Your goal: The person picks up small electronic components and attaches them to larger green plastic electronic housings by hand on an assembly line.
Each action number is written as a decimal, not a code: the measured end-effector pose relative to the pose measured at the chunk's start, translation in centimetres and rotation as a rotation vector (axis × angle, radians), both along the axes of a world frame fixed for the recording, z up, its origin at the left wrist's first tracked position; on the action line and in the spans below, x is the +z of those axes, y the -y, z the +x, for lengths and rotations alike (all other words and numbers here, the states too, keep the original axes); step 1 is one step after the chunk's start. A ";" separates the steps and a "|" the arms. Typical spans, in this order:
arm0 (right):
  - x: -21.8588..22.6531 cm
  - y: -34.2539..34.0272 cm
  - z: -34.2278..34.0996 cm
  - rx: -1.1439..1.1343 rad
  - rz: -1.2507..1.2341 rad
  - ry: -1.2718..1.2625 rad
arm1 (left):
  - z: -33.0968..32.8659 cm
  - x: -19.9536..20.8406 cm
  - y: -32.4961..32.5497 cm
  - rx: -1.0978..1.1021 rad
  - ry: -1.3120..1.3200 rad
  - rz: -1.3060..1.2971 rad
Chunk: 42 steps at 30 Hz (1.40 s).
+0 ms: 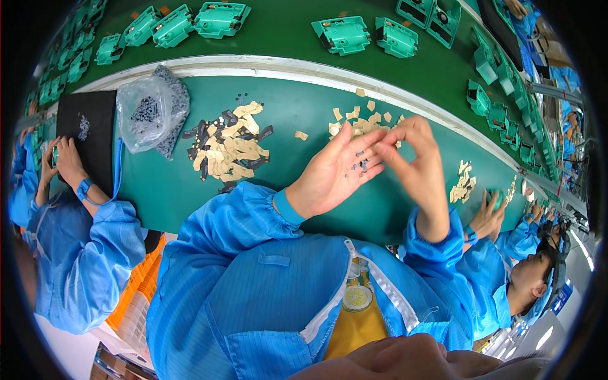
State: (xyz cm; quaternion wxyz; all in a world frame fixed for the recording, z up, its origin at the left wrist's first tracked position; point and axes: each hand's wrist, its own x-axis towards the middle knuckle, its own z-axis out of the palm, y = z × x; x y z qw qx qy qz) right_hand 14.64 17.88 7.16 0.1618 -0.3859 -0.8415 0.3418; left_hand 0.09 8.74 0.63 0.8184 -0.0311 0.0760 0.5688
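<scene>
My left hand (334, 171) lies palm up above the green table, fingers stretched out flat. Several small dark bluish-grey pieces (363, 164) rest on its fingers. Over those fingertips, my right hand (415, 161) has its thumb and index finger brought together in a pinch; whatever is between them is too small to make out. Behind my hands lies a heap of small tan paper pieces (365, 123), partly hidden by them. Further left is a larger pile of tan paper backings (221, 155) mixed with black strips. A few small dark pieces (248, 97) sit behind that pile.
A clear plastic bag (142, 123) of small dark pieces stands at left, beside a black mat (88, 136). Beyond a white rail (278, 65), a green belt carries several teal housings (342, 35). Co-workers' hands (69, 161) work on both sides; another tan heap (463, 183) lies right.
</scene>
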 end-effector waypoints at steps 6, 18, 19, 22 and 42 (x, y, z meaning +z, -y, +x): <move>0.1 2.7 0.1 -0.050 0.077 0.008 | 0.0 0.6 0.1 -0.054 -0.045 0.067; -0.1 3.3 0.1 -0.050 0.136 0.106 | 0.3 0.4 0.3 -0.090 -0.078 0.118; -0.1 3.0 0.3 -0.072 0.150 0.114 | 0.4 0.4 0.3 -0.069 -0.073 0.122; -0.5 2.6 0.6 -0.112 0.191 0.116 | 0.7 -0.2 0.4 -0.082 -0.077 0.119; -1.1 3.1 0.6 -0.190 0.202 0.069 | 0.7 0.1 0.4 -0.058 -0.093 0.134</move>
